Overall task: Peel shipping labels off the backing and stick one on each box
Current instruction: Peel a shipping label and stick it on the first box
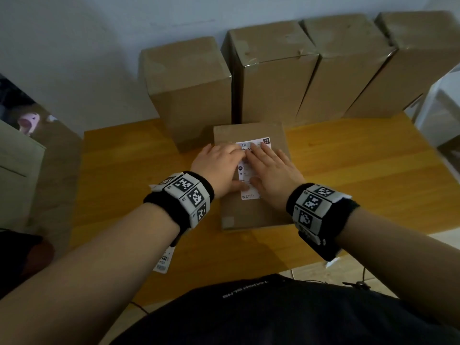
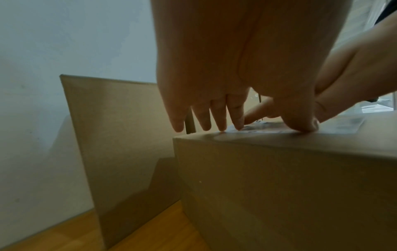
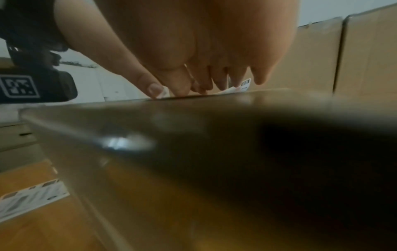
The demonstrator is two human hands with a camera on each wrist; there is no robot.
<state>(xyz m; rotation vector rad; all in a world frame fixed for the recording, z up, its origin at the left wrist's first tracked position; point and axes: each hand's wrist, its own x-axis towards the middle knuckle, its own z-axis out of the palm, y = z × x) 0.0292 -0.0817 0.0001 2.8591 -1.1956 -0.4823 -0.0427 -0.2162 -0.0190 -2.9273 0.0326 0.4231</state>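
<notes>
Label (image 1: 252, 168) on box (image 1: 251, 215), mostly hidden under both flat hands

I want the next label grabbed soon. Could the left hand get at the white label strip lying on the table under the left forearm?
Probably yes: the white label strip lies uncovered on the wooden table, and the left hand holds nothing.

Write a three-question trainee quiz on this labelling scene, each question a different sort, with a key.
1. True or false: the shipping label lies on top of the near box.
2. How many boxes stand along the wall behind it? A) two B) four C) six
3. Fill in: the left hand and right hand are both ____ the label flat.

Key: 1 true; 2 B; 3 pressing
</notes>
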